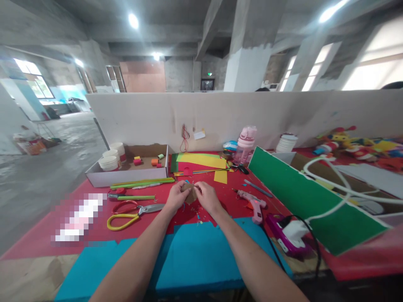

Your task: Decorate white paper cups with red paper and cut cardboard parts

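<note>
My left hand (178,196) and my right hand (205,197) meet over the red tabletop, both closed on a small piece of brown cardboard (191,197) between them. The fingers pinch its two sides, and its far edge is partly hidden. Small paper scraps (199,218) lie just below the hands. Left of my left hand rest scissors (135,213) with one yellow and one red handle, their blades pointing at my wrist. A pink hot glue gun (253,203) lies to the right of my right hand, nozzle toward the left.
Yellow, green and red paper sheets (201,160) lie beyond the hands. A shallow box (132,178) with paper rolls and white cups (108,162) stands left. A purple power strip (288,237), cables and a green board (308,197) bound the right. Blue sheeting (198,256) covers the near edge.
</note>
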A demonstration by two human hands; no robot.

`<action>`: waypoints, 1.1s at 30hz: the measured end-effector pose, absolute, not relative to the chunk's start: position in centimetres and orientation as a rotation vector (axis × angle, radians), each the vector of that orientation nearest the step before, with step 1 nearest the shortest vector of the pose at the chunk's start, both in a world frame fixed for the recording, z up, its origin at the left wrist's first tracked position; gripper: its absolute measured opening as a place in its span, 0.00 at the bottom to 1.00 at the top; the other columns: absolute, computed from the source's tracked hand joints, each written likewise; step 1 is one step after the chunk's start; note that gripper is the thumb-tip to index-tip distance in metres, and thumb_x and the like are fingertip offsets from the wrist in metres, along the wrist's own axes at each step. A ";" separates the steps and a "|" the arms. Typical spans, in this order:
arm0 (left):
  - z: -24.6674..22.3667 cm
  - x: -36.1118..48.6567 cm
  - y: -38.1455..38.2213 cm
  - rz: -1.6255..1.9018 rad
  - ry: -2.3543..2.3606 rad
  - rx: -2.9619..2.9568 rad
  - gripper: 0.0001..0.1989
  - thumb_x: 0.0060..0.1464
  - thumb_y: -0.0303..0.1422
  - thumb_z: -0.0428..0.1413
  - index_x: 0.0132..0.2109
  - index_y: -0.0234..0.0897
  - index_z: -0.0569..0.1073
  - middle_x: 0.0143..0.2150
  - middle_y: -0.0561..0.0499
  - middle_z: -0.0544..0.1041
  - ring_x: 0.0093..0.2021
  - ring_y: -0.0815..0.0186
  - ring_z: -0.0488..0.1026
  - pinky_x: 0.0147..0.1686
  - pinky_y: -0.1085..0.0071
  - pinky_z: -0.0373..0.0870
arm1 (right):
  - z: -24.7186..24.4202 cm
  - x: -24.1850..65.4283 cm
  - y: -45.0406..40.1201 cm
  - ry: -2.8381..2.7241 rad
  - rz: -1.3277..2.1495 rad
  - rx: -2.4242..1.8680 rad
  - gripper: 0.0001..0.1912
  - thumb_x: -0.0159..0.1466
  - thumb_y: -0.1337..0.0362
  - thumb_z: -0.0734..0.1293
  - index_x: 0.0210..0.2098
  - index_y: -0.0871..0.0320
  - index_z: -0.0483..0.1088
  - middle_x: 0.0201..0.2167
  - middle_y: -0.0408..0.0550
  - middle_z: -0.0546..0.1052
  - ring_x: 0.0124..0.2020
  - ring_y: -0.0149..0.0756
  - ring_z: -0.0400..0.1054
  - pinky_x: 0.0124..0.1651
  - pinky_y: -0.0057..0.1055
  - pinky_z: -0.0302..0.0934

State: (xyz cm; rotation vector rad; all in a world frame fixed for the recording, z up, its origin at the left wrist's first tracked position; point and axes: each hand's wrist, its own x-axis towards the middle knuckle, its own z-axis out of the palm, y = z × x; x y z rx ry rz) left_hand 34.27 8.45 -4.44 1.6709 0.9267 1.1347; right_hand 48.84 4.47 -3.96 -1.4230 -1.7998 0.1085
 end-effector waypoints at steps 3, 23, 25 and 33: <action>-4.4 34.5 8.3 1.124 0.904 1.677 0.06 0.44 0.32 0.56 0.31 0.35 0.68 0.24 0.57 0.66 0.25 0.71 0.63 0.25 0.77 0.59 | -3.9 48.6 4.4 -1.817 0.059 -1.528 0.05 0.63 0.69 0.59 0.33 0.58 0.66 0.32 0.49 0.73 0.34 0.36 0.66 0.35 0.28 0.55; -4.2 34.4 8.3 1.208 0.936 1.718 0.07 0.45 0.33 0.57 0.30 0.36 0.67 0.24 0.57 0.66 0.27 0.70 0.63 0.27 0.76 0.59 | -3.0 48.5 3.7 -1.692 0.015 -1.365 0.06 0.64 0.67 0.61 0.31 0.57 0.68 0.31 0.47 0.71 0.33 0.35 0.66 0.37 0.28 0.58; -4.3 34.6 8.3 1.215 0.965 1.780 0.05 0.46 0.33 0.56 0.30 0.36 0.67 0.24 0.57 0.66 0.27 0.70 0.63 0.28 0.76 0.58 | -3.1 48.5 3.8 -1.710 -0.004 -1.395 0.06 0.63 0.68 0.61 0.30 0.57 0.67 0.31 0.46 0.71 0.32 0.34 0.65 0.37 0.28 0.57; -4.4 34.8 8.1 1.188 0.916 1.755 0.06 0.46 0.33 0.56 0.31 0.36 0.67 0.24 0.57 0.66 0.27 0.70 0.63 0.27 0.76 0.58 | -3.4 48.2 4.0 -1.747 -0.081 -1.523 0.06 0.65 0.68 0.58 0.33 0.58 0.65 0.31 0.47 0.70 0.33 0.36 0.64 0.34 0.28 0.54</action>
